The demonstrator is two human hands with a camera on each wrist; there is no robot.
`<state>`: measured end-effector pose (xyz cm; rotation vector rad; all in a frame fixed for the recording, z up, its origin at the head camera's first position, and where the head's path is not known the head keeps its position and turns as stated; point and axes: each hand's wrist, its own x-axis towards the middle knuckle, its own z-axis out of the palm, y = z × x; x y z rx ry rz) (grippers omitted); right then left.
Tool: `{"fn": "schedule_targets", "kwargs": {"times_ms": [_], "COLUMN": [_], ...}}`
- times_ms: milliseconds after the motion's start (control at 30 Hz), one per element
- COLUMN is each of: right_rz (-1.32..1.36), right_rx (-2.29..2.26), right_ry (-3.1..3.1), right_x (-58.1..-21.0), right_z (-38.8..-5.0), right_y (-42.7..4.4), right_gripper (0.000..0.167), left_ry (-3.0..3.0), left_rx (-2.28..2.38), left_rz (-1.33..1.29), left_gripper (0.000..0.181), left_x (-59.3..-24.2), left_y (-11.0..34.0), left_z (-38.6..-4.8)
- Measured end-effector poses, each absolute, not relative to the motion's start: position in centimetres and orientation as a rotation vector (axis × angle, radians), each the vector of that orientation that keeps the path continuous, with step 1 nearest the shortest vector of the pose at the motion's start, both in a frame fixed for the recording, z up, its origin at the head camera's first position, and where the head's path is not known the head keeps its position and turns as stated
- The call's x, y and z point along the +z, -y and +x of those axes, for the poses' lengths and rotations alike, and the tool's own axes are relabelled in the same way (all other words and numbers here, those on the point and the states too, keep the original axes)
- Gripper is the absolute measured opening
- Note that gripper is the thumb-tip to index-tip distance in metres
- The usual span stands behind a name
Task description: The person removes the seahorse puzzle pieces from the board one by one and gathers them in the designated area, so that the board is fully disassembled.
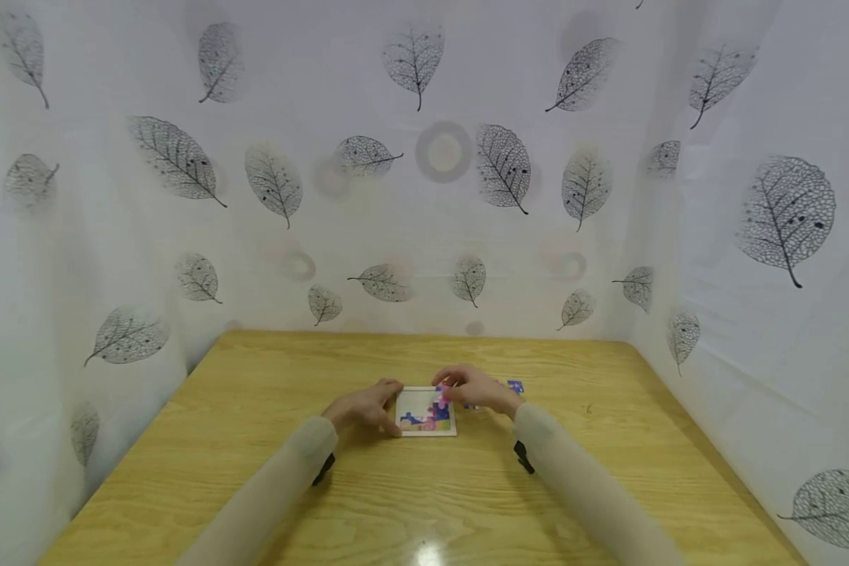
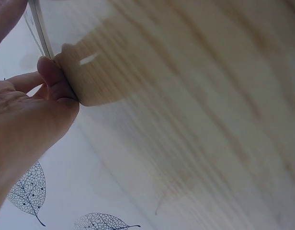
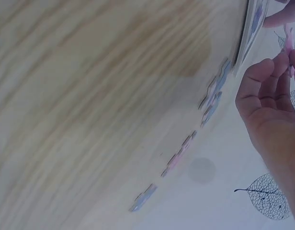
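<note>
While the spread left hand (image 1: 365, 406) touches the puzzle frame (image 1: 426, 433), the right hand (image 1: 477, 388) pinches a pink piece (image 3: 289, 42).

**Half of this is impossible to make out**

So the pink piece (image 1: 446, 390) in the right hand (image 1: 475, 390) is mostly covered by the fingers, and I can't read its print. The loose pieces (image 1: 515, 386) beyond that hand are partly behind its wrist, too tiny to sort out. Design inside the puzzle frame (image 1: 428, 435) beside the left hand (image 1: 363, 407)? Too small, sorry. Both sleeves (image 1: 269, 483) run off the bottom of the head view. The left wrist view chops the left hand, and the tabletop (image 2: 195, 100) there's all smeary.
</note>
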<state>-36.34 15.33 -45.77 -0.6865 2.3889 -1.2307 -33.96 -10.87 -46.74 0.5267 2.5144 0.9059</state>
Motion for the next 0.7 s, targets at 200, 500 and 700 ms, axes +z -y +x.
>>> {"fn": "schedule_targets", "kwargs": {"times_ms": [200,500,700], "right_rz": [-0.708,-0.664,-0.625], "right_rx": [-1.244,-1.260,-1.278], "right_ry": [-2.377,-2.349,-2.344], "right_x": [-45.8,-45.1,-45.1], "right_z": [-36.4,-36.3,-36.3], "right_y": [-16.5,-17.9,-18.7], "right_gripper": [0.033,0.033,0.033], "left_ry": [-2.505,-2.494,-2.495], "left_rx": [0.936,0.951,0.953], "left_rz": [0.525,0.512,0.523], "left_gripper": [0.093,0.093,0.093], "left_x": [-46.7,-47.0,-46.8], "left_y": [11.0,11.0,11.1], "left_z": [-33.7,-33.8,-33.7]}}
